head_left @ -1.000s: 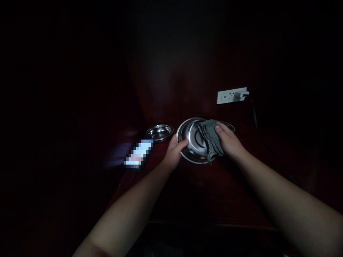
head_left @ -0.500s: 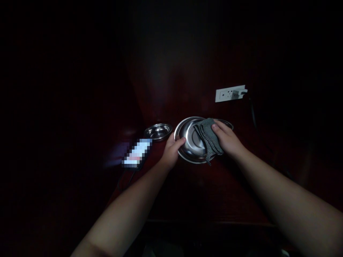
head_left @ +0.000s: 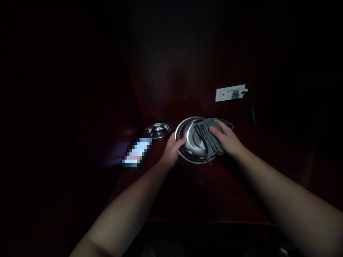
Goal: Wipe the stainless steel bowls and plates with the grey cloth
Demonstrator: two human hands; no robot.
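Note:
A shiny steel bowl (head_left: 191,141) is tilted toward me above the dark red table. My left hand (head_left: 173,150) grips its left rim, thumb lying over the inside edge. In my right hand (head_left: 226,137) is a folded grey cloth (head_left: 210,134) with a ribbed dark edge, pressed over the bowl's right side. The cloth covers that part of the rim, and the fingers beneath it are hidden. Partly behind the cloth and right hand, another steel dish (head_left: 226,124) shows only its rim.
To the left on the table (head_left: 203,200) stands a smaller steel bowl (head_left: 158,132). In front of it is a lit phone (head_left: 137,152), screen blurred, with a cable. A white wall socket (head_left: 230,93) holds a plug and cord at the back right. The surroundings are very dark.
My right thumb has shifted slightly left on the cloth. The bowl has moved a touch to the right; otherwise the hands keep almost the same pose.

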